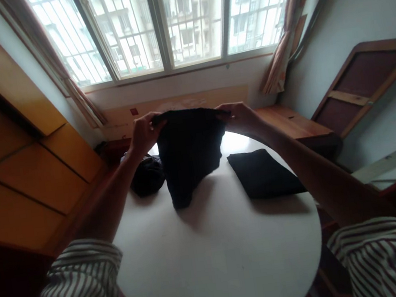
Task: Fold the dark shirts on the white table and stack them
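Observation:
A piece of black clothing [191,149] hangs spread out above the white round table [220,262]; its exact kind I cannot make out. My left hand [146,132] pinches its upper left corner. At the upper right corner my right hand [238,118] grips the same edge. The lower edge slants, with the left side reaching lowest, close to the tabletop. To the right on the table lies a flat, folded black cloth [265,174]. A crumpled dark bundle [147,177] sits at the left, partly hidden behind my left forearm and the hanging clothing.
Beyond the table, a wooden desk [295,123] stands at the right below the window [163,26]. Yellow-brown cabinets [33,175] line the left side. A wooden-framed board [368,82] leans at the right wall. Curtains [279,62] hang beside the window.

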`<state>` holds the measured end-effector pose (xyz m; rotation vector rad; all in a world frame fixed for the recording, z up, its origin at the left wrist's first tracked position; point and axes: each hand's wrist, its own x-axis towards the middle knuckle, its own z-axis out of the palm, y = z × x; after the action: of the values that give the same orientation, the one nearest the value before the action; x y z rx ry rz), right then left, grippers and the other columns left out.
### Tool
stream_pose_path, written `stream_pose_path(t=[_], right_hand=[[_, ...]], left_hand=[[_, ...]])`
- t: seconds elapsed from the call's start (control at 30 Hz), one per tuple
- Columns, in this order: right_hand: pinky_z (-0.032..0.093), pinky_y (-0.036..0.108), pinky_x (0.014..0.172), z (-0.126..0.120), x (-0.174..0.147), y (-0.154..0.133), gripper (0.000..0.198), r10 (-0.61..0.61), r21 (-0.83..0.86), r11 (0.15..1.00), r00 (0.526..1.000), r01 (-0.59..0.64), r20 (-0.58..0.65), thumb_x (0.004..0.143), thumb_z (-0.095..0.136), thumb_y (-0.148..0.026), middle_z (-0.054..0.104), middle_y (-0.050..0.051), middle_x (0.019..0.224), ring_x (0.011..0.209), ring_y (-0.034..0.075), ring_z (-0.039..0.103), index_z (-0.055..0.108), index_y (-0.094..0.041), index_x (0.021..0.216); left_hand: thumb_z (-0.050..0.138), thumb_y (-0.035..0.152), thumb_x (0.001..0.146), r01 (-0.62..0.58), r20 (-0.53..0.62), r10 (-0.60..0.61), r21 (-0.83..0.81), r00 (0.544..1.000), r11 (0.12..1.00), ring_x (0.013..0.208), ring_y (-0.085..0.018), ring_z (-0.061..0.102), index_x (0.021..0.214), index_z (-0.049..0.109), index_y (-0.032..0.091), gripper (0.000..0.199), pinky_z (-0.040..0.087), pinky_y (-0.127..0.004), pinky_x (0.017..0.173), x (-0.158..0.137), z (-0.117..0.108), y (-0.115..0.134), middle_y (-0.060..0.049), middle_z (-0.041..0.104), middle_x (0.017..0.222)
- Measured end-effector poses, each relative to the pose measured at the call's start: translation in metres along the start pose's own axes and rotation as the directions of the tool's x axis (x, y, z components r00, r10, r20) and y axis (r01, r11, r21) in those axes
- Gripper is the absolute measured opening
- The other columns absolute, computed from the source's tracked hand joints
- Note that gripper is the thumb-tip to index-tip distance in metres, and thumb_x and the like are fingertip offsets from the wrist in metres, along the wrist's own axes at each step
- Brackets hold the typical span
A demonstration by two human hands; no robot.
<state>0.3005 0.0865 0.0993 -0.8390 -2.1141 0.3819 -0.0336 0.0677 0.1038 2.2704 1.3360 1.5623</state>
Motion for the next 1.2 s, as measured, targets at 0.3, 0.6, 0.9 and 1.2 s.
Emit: stream_pose_path(t=[0.3,0.6,0.9,1.2], right_hand=[[0.050,0.037,0.104,0.004,-0.154,-0.070,0.048,-0.287,-0.270,0.890,0.912,0.366,0.292,0.088,0.044,-0.002,0.066,0.009,0.130,0.120,0.020,0.062,0.065,-0.020,0.127],[0.048,0.045,0.107,0.053,-0.291,-0.083,0.059,0.060,-0.245,0.963,0.802,0.110,0.594,0.074,0.048,-0.003,0.059,0.011,0.138,0.127,0.026,0.057,0.067,-0.023,0.126],[0.036,0.055,0.112,0.082,-0.216,-0.083,0.047,0.114,-0.291,0.956,0.868,0.037,0.483,0.096,0.051,-0.040,0.047,0.010,0.150,0.140,0.034,0.040,0.055,-0.026,0.141],[0.023,0.070,0.110,0.131,-0.232,-0.071,0.058,0.229,-0.432,0.902,0.862,-0.014,0.451,0.098,0.041,-0.056,0.023,0.005,0.162,0.149,0.042,0.011,0.035,-0.037,0.152]], left_hand=[[0.051,0.018,0.095,-0.540,0.275,0.507,0.055,0.817,0.840,0.105,-0.017,0.069,0.118,0.066,0.024,0.028,0.047,-0.038,0.105,-0.168,-0.035,0.075,-0.006,0.074,0.111],[0.062,0.041,0.090,0.084,0.574,0.028,-0.168,0.818,0.982,0.090,-0.022,0.070,0.091,0.071,0.024,0.019,0.054,-0.041,0.092,-0.275,-0.018,0.063,-0.009,0.075,0.090],[0.084,0.042,0.072,0.943,0.521,-0.788,-0.235,0.327,0.236,0.076,-0.017,0.070,0.123,0.057,0.010,0.066,0.056,-0.025,0.067,-0.184,0.042,-0.003,-0.011,0.072,0.093],[0.080,0.035,0.073,0.758,0.451,-0.621,-0.499,0.641,0.420,0.084,-0.021,0.070,0.125,0.053,0.021,0.060,0.060,-0.032,0.076,-0.159,0.073,0.004,-0.006,0.070,0.102]])
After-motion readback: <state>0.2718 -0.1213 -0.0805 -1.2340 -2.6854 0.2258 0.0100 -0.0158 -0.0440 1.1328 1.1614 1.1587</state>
